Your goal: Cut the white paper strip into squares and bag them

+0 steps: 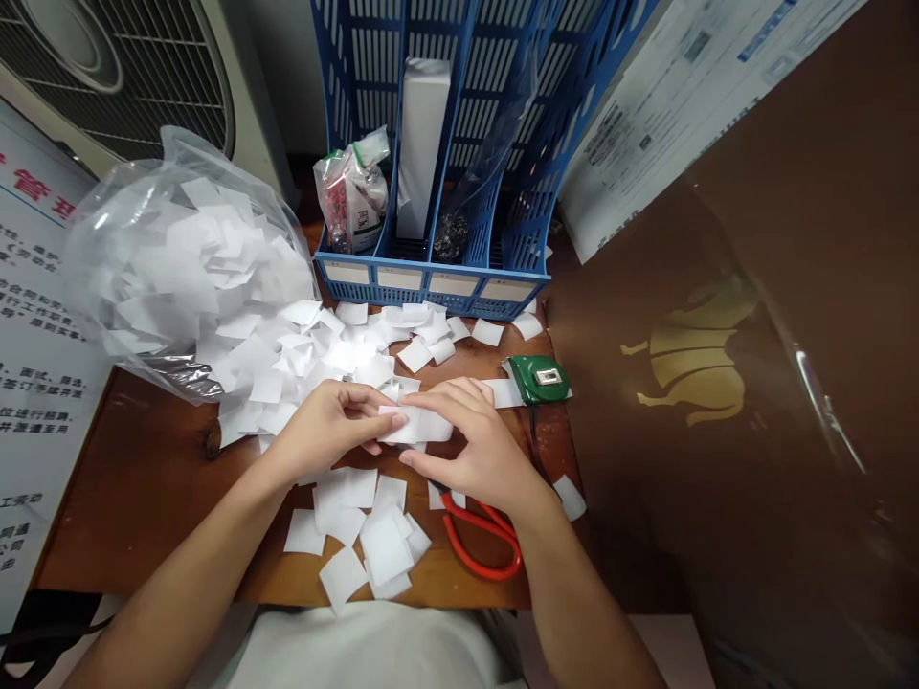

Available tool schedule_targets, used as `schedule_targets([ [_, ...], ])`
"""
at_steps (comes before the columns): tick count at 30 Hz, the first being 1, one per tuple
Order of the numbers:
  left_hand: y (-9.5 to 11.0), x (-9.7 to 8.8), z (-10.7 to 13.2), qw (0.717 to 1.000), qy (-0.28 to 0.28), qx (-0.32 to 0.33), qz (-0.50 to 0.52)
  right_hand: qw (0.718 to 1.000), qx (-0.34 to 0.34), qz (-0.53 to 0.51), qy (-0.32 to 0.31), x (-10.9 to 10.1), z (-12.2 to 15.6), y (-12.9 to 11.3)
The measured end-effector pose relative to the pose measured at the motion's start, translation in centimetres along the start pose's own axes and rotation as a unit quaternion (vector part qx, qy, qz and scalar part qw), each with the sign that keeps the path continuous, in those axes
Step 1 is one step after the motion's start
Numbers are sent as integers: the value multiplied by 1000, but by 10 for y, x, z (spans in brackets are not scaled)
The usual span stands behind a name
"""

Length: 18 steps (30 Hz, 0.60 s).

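My left hand (326,426) and my right hand (470,445) meet over the middle of a brown wooden table (144,488). Together they pinch a small white paper slip (416,426), with the fingers of both hands closed on its edges. Several more white paper squares (366,536) lie loose on the table just in front of my hands. A larger heap of white paper squares (302,359) spreads behind my hands. Red-handled scissors (484,545) lie under my right wrist.
A clear plastic bag (179,258) full of paper squares slumps at the back left. A blue file rack (437,163) stands behind, holding a white box and small bags. A green tape measure (538,378) sits right of my hands. A brown glossy surface (718,383) fills the right.
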<state>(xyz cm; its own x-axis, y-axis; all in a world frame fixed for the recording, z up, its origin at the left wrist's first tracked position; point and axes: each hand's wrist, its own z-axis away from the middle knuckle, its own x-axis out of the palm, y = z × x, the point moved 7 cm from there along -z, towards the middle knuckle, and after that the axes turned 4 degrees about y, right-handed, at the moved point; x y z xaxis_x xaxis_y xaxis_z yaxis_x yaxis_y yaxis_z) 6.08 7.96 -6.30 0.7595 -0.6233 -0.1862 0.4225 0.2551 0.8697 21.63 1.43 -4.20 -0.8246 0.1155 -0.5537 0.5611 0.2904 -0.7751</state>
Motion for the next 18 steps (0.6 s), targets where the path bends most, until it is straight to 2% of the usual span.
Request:
schedule_targets([
  [6,1,1,-1,1000,-3,-6,9,1000,-12,7,8,1,0,0],
  [18,-1,-1,0,1000,-18,-1,-15,1000,11,1,-5,2,0,3],
])
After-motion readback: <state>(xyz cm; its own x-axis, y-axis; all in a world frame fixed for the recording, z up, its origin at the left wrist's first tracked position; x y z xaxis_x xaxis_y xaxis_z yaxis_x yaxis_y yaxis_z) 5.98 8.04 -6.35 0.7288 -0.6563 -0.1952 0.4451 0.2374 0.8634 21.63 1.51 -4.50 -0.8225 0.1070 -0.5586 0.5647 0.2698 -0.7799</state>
